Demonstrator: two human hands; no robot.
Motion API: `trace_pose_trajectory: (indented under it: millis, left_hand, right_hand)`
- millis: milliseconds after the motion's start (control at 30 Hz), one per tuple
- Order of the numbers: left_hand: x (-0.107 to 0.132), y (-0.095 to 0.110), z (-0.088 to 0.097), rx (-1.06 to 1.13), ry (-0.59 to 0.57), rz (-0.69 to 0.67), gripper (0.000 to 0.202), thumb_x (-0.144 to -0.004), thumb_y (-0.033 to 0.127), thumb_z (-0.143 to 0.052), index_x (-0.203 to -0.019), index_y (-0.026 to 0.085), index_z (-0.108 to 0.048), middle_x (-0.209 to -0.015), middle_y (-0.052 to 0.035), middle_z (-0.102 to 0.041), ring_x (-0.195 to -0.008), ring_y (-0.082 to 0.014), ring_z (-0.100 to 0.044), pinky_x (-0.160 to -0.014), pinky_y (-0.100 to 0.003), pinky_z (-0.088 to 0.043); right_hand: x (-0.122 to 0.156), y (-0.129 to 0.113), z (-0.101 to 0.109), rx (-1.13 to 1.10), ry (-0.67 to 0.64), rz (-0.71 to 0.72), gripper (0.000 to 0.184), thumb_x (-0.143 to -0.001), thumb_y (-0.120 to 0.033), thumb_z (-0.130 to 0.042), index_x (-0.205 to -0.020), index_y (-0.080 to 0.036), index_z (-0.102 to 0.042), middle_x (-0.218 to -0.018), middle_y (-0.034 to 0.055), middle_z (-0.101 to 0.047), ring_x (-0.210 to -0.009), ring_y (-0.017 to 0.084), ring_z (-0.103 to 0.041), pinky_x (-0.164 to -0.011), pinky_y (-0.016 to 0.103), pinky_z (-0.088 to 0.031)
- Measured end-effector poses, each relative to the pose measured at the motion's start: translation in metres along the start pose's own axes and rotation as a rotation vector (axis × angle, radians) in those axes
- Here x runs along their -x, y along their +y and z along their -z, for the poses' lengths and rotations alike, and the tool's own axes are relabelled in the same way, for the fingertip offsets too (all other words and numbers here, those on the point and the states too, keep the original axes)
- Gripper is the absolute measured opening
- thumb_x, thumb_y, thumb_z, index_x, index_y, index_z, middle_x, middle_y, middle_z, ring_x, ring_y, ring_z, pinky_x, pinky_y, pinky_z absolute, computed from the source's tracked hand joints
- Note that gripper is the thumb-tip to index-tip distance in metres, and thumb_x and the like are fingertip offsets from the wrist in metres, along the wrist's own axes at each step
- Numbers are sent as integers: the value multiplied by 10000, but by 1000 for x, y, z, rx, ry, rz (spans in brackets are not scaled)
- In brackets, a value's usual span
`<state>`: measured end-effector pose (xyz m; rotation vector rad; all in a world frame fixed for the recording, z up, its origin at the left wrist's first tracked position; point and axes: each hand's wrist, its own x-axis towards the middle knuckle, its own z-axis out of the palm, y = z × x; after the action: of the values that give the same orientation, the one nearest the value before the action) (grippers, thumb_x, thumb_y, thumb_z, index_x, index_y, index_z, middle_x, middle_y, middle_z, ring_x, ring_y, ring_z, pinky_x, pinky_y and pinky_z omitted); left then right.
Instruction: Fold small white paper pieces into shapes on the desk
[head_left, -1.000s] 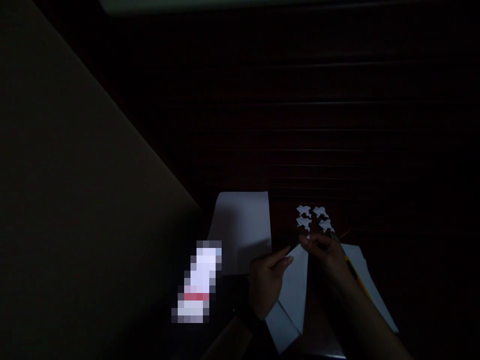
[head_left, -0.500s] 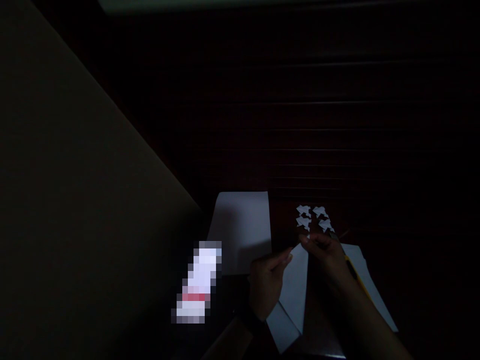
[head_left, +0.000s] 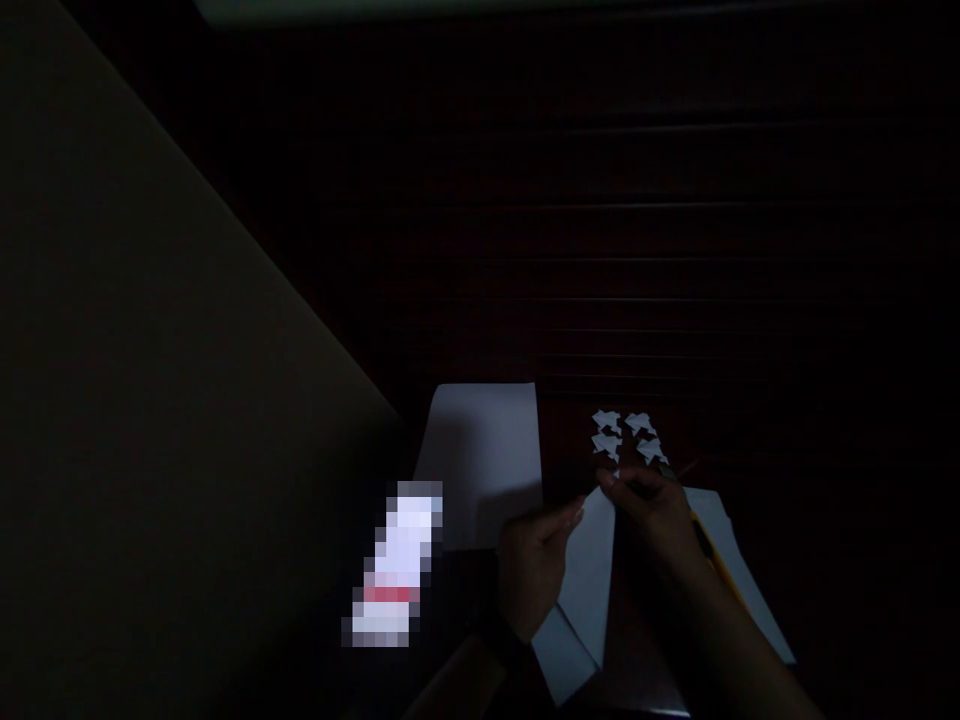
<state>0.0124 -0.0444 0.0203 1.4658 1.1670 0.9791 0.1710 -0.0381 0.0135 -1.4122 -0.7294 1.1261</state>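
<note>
The scene is very dark. My left hand (head_left: 534, 565) and my right hand (head_left: 654, 515) meet above a folded white paper sheet (head_left: 589, 580), fingers pinched toward each other. Whatever sits between the fingertips is too dark to name. Just beyond my right hand lie several small folded white paper figures (head_left: 628, 436) on the dark table. A larger white sheet (head_left: 484, 460) lies flat to the left of my hands.
A yellow pencil-like stick (head_left: 716, 562) lies on white paper under my right forearm. A blurred white and red object (head_left: 394, 565) sits left of my left hand. A big pale slanted surface (head_left: 135, 400) fills the left side. The dark slatted table (head_left: 675, 260) stretches beyond.
My hands have barely shifted; the fingertips stay pinched together at the same spot.
</note>
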Motion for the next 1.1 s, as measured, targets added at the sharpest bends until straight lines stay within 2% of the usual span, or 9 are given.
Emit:
trace_pose_trajectory:
  millis: [233,400,767,967,1100]
  left_hand:
    - [-1,-2,-1,-11,-16,6,254,-850,288,-503,-1028,221,-672,-986,-19,-700,-878,-181,-658,-780,-279,-540]
    - [0,-5,-2,-29,-2,15,244,-848,298,-510,-1029,254,-668,-970,-2,-704,-855,-177,-666,-763,-273,-543]
    - [-1,-4,-1,-8,-39,41,257,-851,325,-506,-1040,248,-662,-1029,-8,-684,-907,-192,-652,-795,-300,-531]
    - [-1,-5,-1,-2,-45,73,255,-848,339,-510,-1028,253,-670,-1010,-4,-692,-891,-190,-654,-810,-301,-519]
    - [-1,-8,-1,45,-51,86,256,-836,334,-530,-1017,230,-677,-1000,-17,-695,-906,-200,-650,-800,-294,-521]
  right_hand:
    - [-3,3,0,72,81,44,223,-596,-365,-772,-675,-181,-675,-613,13,-657,-543,182,-578,-518,286,-432]
    - [-2,2,1,74,56,36,203,-599,-356,-770,-661,-182,-684,-601,11,-663,-536,179,-583,-512,284,-431]
    - [-1,5,2,21,54,20,168,-641,-339,-744,-670,-184,-685,-603,11,-644,-531,169,-558,-510,287,-428]
    - [-5,4,5,125,81,52,183,-604,-326,-771,-665,-175,-686,-627,25,-661,-570,176,-572,-547,290,-443]
    - [-9,8,5,53,53,31,197,-583,-309,-787,-640,-171,-658,-616,13,-644,-563,167,-568,-552,286,-445]
